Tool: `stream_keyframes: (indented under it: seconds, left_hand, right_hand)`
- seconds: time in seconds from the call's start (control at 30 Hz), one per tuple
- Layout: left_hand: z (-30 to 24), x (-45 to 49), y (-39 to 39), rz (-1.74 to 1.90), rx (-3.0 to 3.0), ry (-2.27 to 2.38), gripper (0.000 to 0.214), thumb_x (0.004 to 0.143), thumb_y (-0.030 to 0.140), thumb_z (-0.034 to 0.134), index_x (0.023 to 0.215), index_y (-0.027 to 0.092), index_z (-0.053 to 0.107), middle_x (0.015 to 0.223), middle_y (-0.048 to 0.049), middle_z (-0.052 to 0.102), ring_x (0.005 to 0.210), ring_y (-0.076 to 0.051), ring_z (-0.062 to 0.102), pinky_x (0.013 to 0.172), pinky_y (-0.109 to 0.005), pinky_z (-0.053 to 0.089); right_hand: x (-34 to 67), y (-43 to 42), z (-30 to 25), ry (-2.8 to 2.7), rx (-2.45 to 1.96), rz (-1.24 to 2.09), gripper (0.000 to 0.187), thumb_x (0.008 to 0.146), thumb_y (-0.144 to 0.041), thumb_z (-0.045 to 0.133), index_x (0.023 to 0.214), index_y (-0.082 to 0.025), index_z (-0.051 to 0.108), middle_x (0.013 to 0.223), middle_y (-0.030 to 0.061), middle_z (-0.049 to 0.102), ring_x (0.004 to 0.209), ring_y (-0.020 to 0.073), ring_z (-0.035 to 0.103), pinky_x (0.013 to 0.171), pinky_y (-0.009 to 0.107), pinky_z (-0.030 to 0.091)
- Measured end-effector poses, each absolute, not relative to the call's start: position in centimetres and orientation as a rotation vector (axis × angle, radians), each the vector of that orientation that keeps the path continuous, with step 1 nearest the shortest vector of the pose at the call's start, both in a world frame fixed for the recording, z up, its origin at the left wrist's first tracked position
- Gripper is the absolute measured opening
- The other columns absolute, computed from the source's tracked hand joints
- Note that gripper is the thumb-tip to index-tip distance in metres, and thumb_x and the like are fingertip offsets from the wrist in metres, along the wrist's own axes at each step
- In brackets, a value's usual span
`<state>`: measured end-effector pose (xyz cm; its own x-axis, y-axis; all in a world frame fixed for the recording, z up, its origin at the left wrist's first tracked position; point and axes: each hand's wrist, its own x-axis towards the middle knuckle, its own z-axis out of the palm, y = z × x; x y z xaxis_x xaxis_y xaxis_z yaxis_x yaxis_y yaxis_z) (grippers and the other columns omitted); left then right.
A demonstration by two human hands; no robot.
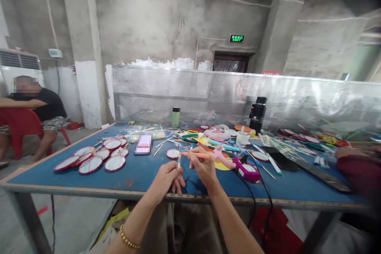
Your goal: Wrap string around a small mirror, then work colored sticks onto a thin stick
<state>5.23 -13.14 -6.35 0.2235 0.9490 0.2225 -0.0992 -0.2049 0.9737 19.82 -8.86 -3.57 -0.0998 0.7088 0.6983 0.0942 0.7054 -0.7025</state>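
Note:
My left hand (167, 176) is closed on a thin, pale, translucent strip (179, 160) that stands upright above the near edge of the table. My right hand (205, 170) pinches an orange pen (201, 155), its tip pointing left at the upper part of the strip. Whether the tip touches the strip is too small to tell. Just behind the strip lies a round, red-rimmed disc (172, 154). To the right of my right hand are a pink glue gun (222, 158) and a purple device (248, 170) with black cables.
Several red-rimmed discs (115, 163) are piled on the left of the blue table (139, 180). A phone (143, 144), a green bottle (176, 117), a black flask (258, 114) and a white cup (242, 139) stand or lie farther back. Another person's sleeve (358, 164) is at right; a seated person (44, 105) is left.

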Motion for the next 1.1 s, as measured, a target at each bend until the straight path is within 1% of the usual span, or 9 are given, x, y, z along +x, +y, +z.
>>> stream_keyframes:
  seconds: [0.13,0.23,0.33,0.43,0.53,0.73,0.97,1.1]
  left_hand:
    - [-6.36,5.28,-13.11,1.215,1.399,0.865,0.019,0.081,0.036,0.047,0.080,0.016,0.047,0.058,-0.0038,0.066,0.038,-0.014,0.060,0.035,-0.017,0.028]
    - [-6.31,5.36,-13.19,1.215,1.416,0.878,0.019,0.081,0.035,0.047,0.080,0.016,0.047,0.059,-0.0038,0.066,0.038,-0.013,0.059,0.035,-0.017,0.029]
    - [-6.25,5.39,-13.25,1.217,1.431,0.886,0.022,0.080,0.038,0.048,0.079,0.016,0.047,0.059,-0.0038,0.066,0.037,-0.013,0.059,0.035,-0.017,0.029]
    - [-6.23,5.36,-13.21,1.213,1.430,0.889,0.024,0.079,0.040,0.049,0.079,0.016,0.047,0.058,-0.0035,0.066,0.038,-0.013,0.059,0.035,-0.018,0.029]
    - [-6.27,5.33,-13.12,1.210,1.426,0.888,0.022,0.080,0.038,0.048,0.080,0.017,0.047,0.058,-0.0033,0.066,0.038,-0.014,0.059,0.035,-0.018,0.028]
    - [-6.46,5.28,-13.10,1.217,1.442,0.881,0.020,0.081,0.036,0.046,0.081,0.016,0.048,0.059,-0.0037,0.066,0.038,-0.014,0.060,0.036,-0.018,0.029]
    - [-6.58,5.30,-12.98,1.214,1.431,0.874,0.016,0.083,0.032,0.044,0.082,0.016,0.047,0.059,-0.0032,0.066,0.039,-0.014,0.060,0.035,-0.017,0.029]
    - [-6.64,5.32,-12.88,1.217,1.442,0.878,0.015,0.083,0.031,0.043,0.082,0.016,0.047,0.059,-0.0031,0.066,0.038,-0.013,0.060,0.035,-0.017,0.029]
  right_hand:
    - [19.85,-9.00,-3.36,-1.597,-0.668,0.568,0.023,0.086,-0.035,0.054,0.072,-0.017,0.061,0.054,-0.0025,0.057,0.040,0.0094,0.052,0.041,0.020,0.042]
    - [19.75,-9.06,-3.36,-1.612,-0.668,0.566,0.022,0.086,-0.034,0.055,0.074,-0.018,0.063,0.054,-0.0023,0.057,0.042,0.0099,0.053,0.043,0.021,0.044]
    - [19.68,-8.93,-3.54,-1.623,-0.673,0.562,0.020,0.085,-0.034,0.056,0.078,-0.018,0.065,0.055,-0.0018,0.059,0.043,0.0104,0.054,0.045,0.021,0.045]
    - [19.76,-8.78,-3.68,-1.625,-0.678,0.548,0.022,0.085,-0.034,0.055,0.075,-0.017,0.065,0.055,-0.0013,0.060,0.043,0.0102,0.053,0.044,0.021,0.044]
    - [19.89,-8.75,-3.70,-1.619,-0.679,0.537,0.023,0.086,-0.034,0.054,0.073,-0.017,0.064,0.055,-0.0015,0.058,0.042,0.0101,0.053,0.044,0.021,0.042]
    - [19.84,-8.76,-3.72,-1.633,-0.680,0.533,0.020,0.087,-0.032,0.054,0.077,-0.018,0.065,0.054,-0.0025,0.057,0.043,0.0101,0.053,0.045,0.021,0.043]
    - [19.94,-8.73,-3.75,-1.636,-0.680,0.502,0.024,0.088,-0.030,0.052,0.073,-0.017,0.065,0.060,-0.0003,0.059,0.045,0.0100,0.054,0.046,0.021,0.043]
    - [19.75,-8.93,-3.60,-1.657,-0.678,0.505,0.018,0.087,-0.030,0.054,0.079,-0.018,0.065,0.060,-0.0009,0.061,0.045,0.0103,0.055,0.046,0.021,0.044]
